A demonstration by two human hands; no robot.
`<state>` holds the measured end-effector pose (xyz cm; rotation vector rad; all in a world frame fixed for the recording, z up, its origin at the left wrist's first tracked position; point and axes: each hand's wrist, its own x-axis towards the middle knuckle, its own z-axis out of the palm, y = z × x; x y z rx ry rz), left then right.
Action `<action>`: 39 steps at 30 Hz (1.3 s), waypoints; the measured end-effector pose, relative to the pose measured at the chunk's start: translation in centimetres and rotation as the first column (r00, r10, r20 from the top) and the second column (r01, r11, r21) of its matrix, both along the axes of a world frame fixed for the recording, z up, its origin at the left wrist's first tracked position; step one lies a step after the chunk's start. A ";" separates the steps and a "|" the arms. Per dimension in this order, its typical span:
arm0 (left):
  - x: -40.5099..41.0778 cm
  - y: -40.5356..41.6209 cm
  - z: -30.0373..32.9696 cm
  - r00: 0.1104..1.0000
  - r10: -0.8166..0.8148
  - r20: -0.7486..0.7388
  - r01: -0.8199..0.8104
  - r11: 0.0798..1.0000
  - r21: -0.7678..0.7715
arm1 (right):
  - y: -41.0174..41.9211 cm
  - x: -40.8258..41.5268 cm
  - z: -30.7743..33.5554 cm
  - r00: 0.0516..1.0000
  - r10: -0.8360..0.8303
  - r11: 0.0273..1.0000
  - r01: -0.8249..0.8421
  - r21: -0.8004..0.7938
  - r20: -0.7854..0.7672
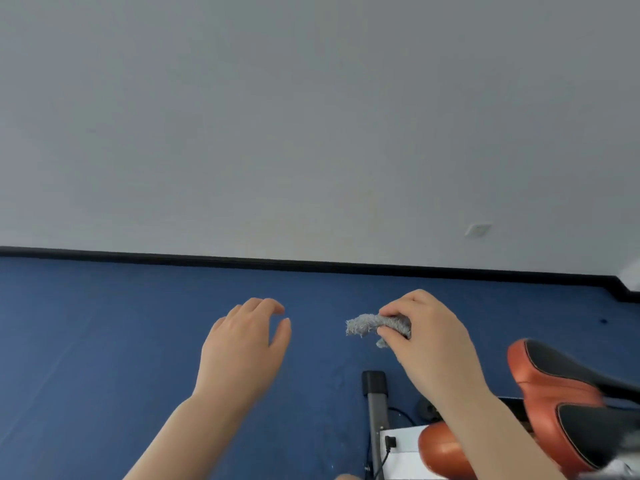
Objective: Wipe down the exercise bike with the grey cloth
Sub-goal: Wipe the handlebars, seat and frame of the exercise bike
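Observation:
My right hand (427, 337) grips a bunched grey cloth (370, 325), whose fluffy end sticks out to the left of my fingers. It hovers above the blue floor, up and left of the exercise bike. The bike's orange and black saddle (568, 400) shows at the lower right, partly blurred. Below my right forearm are the bike's white and orange body (440, 448) and a dark grey base bar (375, 396). My left hand (246, 344) floats to the left of the cloth with relaxed, slightly bent fingers, holding nothing.
A blue carpeted floor (104, 341) stretches to a black skirting board (311, 263) under a plain white wall. A wall socket (478, 230) sits low on the right. A black cable (398, 414) runs beside the bike's base.

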<state>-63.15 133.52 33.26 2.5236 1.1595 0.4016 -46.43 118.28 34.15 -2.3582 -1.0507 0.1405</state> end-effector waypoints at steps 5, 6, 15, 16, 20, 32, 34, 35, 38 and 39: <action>5.7 5.4 0.4 0.988 -0.153 0.029 0.154 0.988 -0.014 | 3.3 3.1 0.5 0.991 -0.132 0.991 0.132 0.000 0.002; 7.0 6.4 0.4 0.983 -0.184 0.030 0.184 0.983 -0.016 | 3.8 4.1 0.4 0.985 -0.171 0.985 0.171 0.003 0.003; 21.3 13.6 -0.4 0.904 -0.427 0.014 0.428 0.904 -0.006 | 8.3 13.8 -0.6 0.920 -0.393 0.920 0.393 0.007 -0.002; 23.2 14.1 -0.4 0.890 -0.456 0.013 0.456 0.890 -0.003 | 8.8 15.0 -0.6 0.912 -0.410 0.912 0.410 0.011 -0.001; 29.9 16.3 -0.1 0.837 -0.547 0.016 0.547 0.837 0.000 | 11.0 19.8 0.0 0.880 -0.475 0.879 0.475 -0.030 0.020; 53.0 22.3 0.4 0.513 -0.858 -0.010 0.858 0.513 0.018 | 17.4 33.4 1.4 0.612 -0.790 0.613 0.789 0.038 0.047; 56.8 22.4 0.4 0.439 -0.899 -0.003 0.898 0.438 0.029 | 17.5 35.0 1.6 0.533 -0.845 0.535 0.844 0.041 0.041; 58.6 22.2 0.2 0.406 -0.914 0.009 0.914 0.406 0.010 | 17.3 35.5 1.7 0.496 -0.867 0.497 0.867 0.030 0.043; 62.4 19.8 -0.1 0.304 -0.951 0.056 0.950 0.298 -0.094 | 15.3 36.4 1.7 0.350 -0.936 0.351 0.936 0.007 0.045; 63.4 18.8 -0.3 0.258 -0.964 0.070 0.961 0.249 -0.116 | 14.4 36.6 1.7 0.300 -0.953 0.300 0.954 0.000 0.050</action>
